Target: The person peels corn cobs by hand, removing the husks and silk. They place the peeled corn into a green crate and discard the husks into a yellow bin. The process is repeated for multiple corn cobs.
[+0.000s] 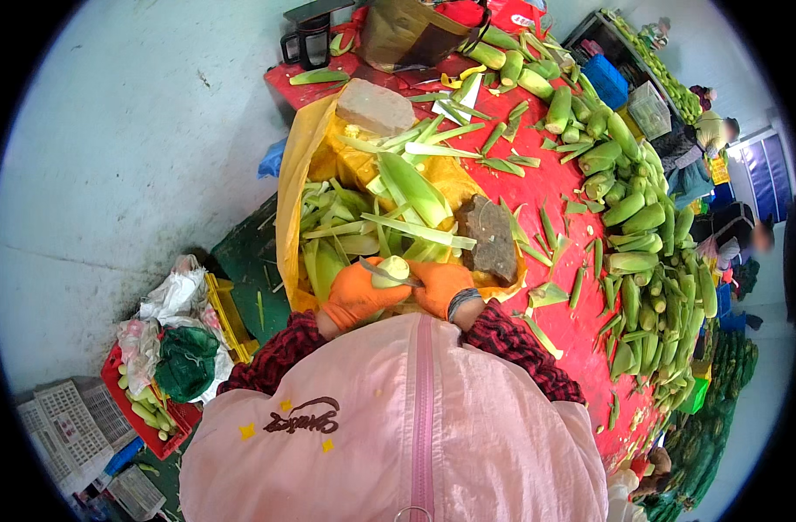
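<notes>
My left hand (366,292), in an orange glove, is closed around an ear of corn (391,269) whose pale green end points up. My right hand (442,287), also gloved in orange, is close against it on the right. A thin curved knife blade (375,270) lies across the ear's end, between the two hands; its handle end goes into my right hand. Just beyond my hands, a yellow sack (291,215) stands open, holding many cut green husk leaves (414,189). The lower part of the ear is hidden by my fingers.
A stone block (375,107) and a dark stone (488,240) weigh on the sack's edge. The red table (535,202) bears a long heap of unhusked corn (639,222) at right. A red crate (176,437) stands at lower left. People are at work at far right.
</notes>
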Tool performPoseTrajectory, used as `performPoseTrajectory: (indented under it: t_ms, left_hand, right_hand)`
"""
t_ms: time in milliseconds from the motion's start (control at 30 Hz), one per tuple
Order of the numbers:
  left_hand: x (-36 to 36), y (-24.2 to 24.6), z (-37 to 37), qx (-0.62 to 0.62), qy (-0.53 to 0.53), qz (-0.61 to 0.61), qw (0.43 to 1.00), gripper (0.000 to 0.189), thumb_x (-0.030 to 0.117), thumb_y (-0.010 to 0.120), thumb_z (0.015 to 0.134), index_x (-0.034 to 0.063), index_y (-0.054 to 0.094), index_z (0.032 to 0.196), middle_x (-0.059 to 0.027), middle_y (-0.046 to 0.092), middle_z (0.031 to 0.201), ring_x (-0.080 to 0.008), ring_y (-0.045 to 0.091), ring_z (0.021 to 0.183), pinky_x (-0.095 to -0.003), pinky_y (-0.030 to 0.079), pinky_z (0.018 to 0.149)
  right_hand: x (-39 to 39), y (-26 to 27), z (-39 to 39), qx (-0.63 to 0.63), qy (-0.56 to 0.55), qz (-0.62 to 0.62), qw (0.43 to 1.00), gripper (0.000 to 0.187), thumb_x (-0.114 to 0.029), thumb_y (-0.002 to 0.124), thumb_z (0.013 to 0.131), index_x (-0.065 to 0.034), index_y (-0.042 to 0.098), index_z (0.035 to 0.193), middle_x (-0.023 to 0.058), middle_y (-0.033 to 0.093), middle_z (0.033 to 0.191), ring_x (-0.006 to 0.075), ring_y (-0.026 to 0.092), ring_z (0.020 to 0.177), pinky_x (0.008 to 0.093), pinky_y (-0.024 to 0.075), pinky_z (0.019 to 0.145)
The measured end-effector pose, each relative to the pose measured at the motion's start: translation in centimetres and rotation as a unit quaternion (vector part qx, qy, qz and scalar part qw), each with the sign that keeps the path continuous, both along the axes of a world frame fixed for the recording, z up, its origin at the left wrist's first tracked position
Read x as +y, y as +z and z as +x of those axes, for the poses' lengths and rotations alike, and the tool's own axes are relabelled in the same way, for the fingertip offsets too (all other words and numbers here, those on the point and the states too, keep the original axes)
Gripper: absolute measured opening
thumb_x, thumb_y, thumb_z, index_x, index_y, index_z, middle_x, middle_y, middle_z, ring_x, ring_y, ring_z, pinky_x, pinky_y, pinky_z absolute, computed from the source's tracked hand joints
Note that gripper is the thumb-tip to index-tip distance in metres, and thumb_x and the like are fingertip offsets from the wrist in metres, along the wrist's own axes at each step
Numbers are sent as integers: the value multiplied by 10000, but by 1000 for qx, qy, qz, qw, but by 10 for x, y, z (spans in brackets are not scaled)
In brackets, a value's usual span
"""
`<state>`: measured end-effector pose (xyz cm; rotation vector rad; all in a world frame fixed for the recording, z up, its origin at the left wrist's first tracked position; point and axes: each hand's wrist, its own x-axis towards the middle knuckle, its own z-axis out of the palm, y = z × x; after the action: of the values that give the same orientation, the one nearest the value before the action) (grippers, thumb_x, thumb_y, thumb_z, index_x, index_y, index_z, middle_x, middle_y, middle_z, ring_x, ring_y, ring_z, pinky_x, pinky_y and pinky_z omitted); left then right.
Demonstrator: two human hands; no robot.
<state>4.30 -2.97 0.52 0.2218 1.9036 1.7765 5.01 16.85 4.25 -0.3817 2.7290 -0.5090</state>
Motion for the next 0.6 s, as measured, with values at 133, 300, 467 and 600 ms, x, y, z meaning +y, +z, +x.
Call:
performPoseTrajectory:
  t_ms: [133, 300, 467, 600]
  left_hand:
    - [-3, 6, 2, 45, 4, -45, 998, 522, 332, 835, 717, 14, 649, 1087, -54, 703, 991, -135, 645, 895, -290, 518, 804]
    - [-21, 9, -17, -42, -88, 16, 995, 522, 221, 861, 719, 16, 624, 1138, -26, 678, 1011, -103, 611, 911, -287, 501, 818]
    - [-20, -2, -16, -122, -88, 95, 984, 532, 205, 862, 717, 31, 632, 1164, -38, 677, 1067, -101, 605, 962, -282, 496, 847]
    - [-9, -7, 0, -65, -32, 66, 995, 511, 182, 843, 727, 34, 638, 1172, -37, 682, 1075, -100, 614, 960, -275, 502, 843]
  right_hand:
    - [9, -13, 5, 31, 6, -31, 999, 460, -225, 574, 782, -121, 606, 1229, 136, 694, 958, 340, 656, 911, 454, 514, 785]
    - [8, -6, 7, 26, 19, -43, 999, 451, -215, 574, 785, -127, 596, 1227, 127, 692, 972, 330, 658, 914, 450, 514, 783]
    - [2, -5, 6, 17, 20, -31, 999, 429, -225, 575, 791, -138, 600, 1210, 131, 690, 969, 340, 656, 907, 460, 513, 776]
    - [-9, -7, 8, 28, 12, -44, 999, 418, -249, 575, 796, -148, 606, 1200, 150, 690, 963, 363, 650, 906, 481, 509, 785]
